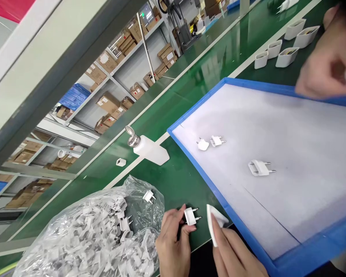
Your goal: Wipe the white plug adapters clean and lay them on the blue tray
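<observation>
My left hand (173,242) pinches a small white two-pin plug piece (191,215) just above the green table surface, beside a clear plastic bag (92,234) full of the same white plug pieces. My right hand (233,250) holds a white wipe pad (215,223) between its fingers, close to the plug piece and at the near corner of the blue-rimmed tray (190,113). Three plug pieces (261,168) lie on the tray's white liner.
A white dispenser bottle (148,148) with a metal pump top lies on the green belt (175,96) by a small white cap (120,162). Another person's hand (328,65) works at the upper right near several white charger shells (286,56). Shelves of cardboard boxes stand behind.
</observation>
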The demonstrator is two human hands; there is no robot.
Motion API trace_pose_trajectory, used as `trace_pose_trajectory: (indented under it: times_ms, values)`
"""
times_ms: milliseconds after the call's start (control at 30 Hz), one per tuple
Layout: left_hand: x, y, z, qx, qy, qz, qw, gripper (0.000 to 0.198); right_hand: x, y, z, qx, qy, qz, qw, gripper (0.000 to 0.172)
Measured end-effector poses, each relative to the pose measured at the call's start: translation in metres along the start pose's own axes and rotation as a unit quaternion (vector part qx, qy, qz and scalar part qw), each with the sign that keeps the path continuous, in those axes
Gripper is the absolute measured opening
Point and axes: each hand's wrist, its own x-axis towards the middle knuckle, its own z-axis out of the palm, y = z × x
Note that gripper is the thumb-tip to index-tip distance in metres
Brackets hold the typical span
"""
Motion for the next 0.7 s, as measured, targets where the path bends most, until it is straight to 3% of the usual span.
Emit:
trace_pose_trajectory:
  times_ms: [200, 467, 533, 700]
  values:
    - [0.004, 0.002, -0.005, -0.006, -0.007, -0.003, 1.000, 0.030, 0.047, -0.005, 0.000, 0.065, -0.091, -0.147, 0.983, 0.042]
    - [0.008, 0.007, -0.004, -0.022, 0.007, -0.008, 1.000, 0.044, 0.066, -0.007, 0.010, 0.038, -0.212, -0.017, 0.976, 0.039]
    - [0.006, 0.006, -0.003, -0.014, 0.011, -0.009, 1.000, 0.042, 0.062, -0.008, 0.012, 0.031, -0.206, -0.039, 0.977, 0.042]
    - [0.003, 0.004, -0.001, -0.017, 0.018, -0.018, 1.000, 0.030, 0.043, -0.010, 0.008, 0.008, -0.109, -0.161, 0.981, 0.046]
